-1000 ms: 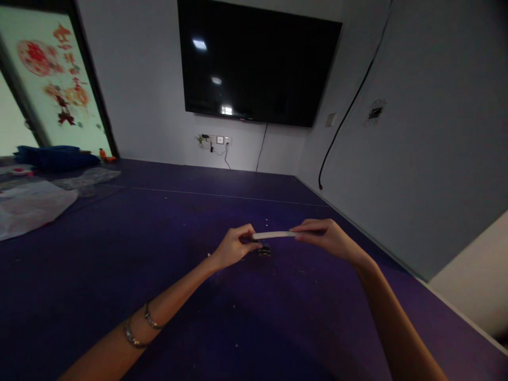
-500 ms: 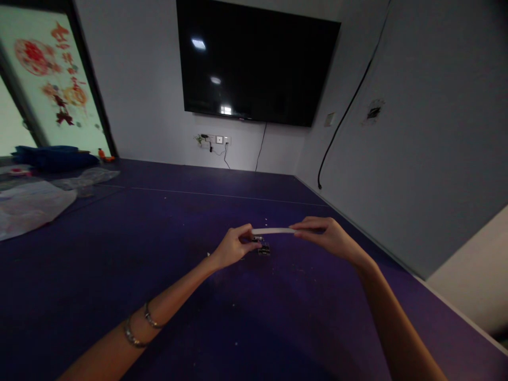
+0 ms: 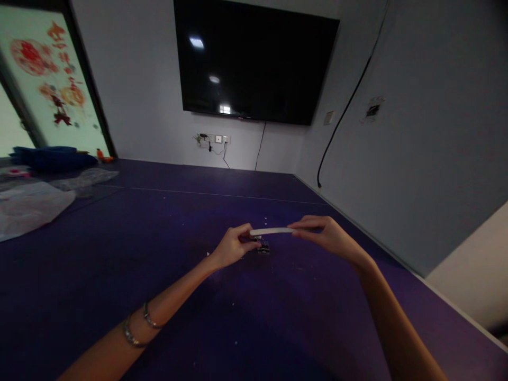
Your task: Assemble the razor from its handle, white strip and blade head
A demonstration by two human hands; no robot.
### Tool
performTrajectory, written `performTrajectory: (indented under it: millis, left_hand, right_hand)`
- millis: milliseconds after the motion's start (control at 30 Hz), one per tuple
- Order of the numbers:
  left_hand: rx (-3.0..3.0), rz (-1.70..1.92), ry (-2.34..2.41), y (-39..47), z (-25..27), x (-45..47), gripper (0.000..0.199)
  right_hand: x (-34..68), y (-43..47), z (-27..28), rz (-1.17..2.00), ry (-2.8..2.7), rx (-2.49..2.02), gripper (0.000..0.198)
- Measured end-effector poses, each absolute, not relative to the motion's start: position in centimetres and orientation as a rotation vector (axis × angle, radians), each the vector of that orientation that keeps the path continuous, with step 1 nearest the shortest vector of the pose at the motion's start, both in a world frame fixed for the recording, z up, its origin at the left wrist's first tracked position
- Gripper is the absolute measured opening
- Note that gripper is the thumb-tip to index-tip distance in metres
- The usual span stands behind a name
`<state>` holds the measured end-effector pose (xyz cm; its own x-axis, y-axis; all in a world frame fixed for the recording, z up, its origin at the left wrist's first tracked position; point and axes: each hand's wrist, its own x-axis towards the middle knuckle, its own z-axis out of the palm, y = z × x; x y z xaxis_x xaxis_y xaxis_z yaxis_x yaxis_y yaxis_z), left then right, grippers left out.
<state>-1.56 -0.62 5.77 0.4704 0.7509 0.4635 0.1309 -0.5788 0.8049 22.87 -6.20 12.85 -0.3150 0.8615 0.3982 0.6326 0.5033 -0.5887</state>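
A thin, white, slightly curved strip (image 3: pixel 272 230) spans the space between my hands, raised over the purple surface. My left hand (image 3: pixel 232 246) has its index finger at the strip's left end and its thumb lower down; the fingers are closed around that end. At the other end, my right hand (image 3: pixel 323 233) pinches the strip between thumb and fingertips. Just below the strip, beside my left thumb, lies a small dark item with shiny clear parts (image 3: pixel 263 247); its kind is too small to tell. Two metal bracelets (image 3: pixel 133 333) circle my left forearm.
The purple surface (image 3: pixel 174 307) carries small white bits. A crumpled clear plastic bag (image 3: pixel 35 206) and dark blue cloth (image 3: pixel 53 157) lie at the left. A television (image 3: pixel 257 61) hangs on the back wall above sockets (image 3: pixel 218 139). A black cable (image 3: pixel 345 116) runs down the right wall.
Both hands and the strip have shifted only very slightly left in the view, along with the whole scene. The grip on the strip looks the same.
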Motion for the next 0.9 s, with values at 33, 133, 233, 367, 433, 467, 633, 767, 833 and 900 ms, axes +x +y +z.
performTrajectory:
  millis: [33,133,233,367,433,467,633,767,833,900]
  left_hand:
    - [2.007,1.123,0.735,-0.57,5.7,-1.55,0.022]
    - [2.024,1.149,0.736,-0.49,5.59,-1.53,0.025]
    - [2.013,1.141,0.725,-0.51,5.64,-1.51,0.026]
    - [2.008,1.148,0.717,-0.51,5.65,-1.46,0.022]
    - [2.009,1.143,0.727,-0.53,5.66,-1.42,0.022]
    - [2.005,1.138,0.728,-0.55,5.68,-1.4,0.022]
    - [1.984,1.129,0.698,-0.67,5.8,-1.39,0.021]
    - [1.991,1.141,0.701,-0.64,5.74,-1.48,0.021]
    - [1.988,1.125,0.698,-0.59,5.67,-1.5,0.022]
    - [1.984,1.107,0.693,-0.54,5.6,-1.5,0.024]
  right_hand:
    - [22.94,-6.17,12.83,0.421,-2.044,-1.229,0.026]
    - [23.16,-6.05,12.75,0.451,-2.039,-1.222,0.027]
    - [23.31,-5.87,12.62,0.495,-2.068,-1.193,0.029]
    - [23.57,-5.57,12.36,0.476,-2.032,-1.231,0.028]
    - [23.69,-5.5,12.29,0.485,-2.029,-1.227,0.029]
    - [23.73,-5.49,12.26,0.5,-2.04,-1.215,0.03]
    - [23.85,-5.37,12.08,0.503,-2.032,-1.22,0.029]
    - [23.73,-5.51,12.18,0.47,-2.018,-1.224,0.028]
    - [23.51,-5.74,12.38,0.478,-2.05,-1.191,0.028]
    - [23.27,-5.98,12.6,0.47,-2.07,-1.172,0.028]
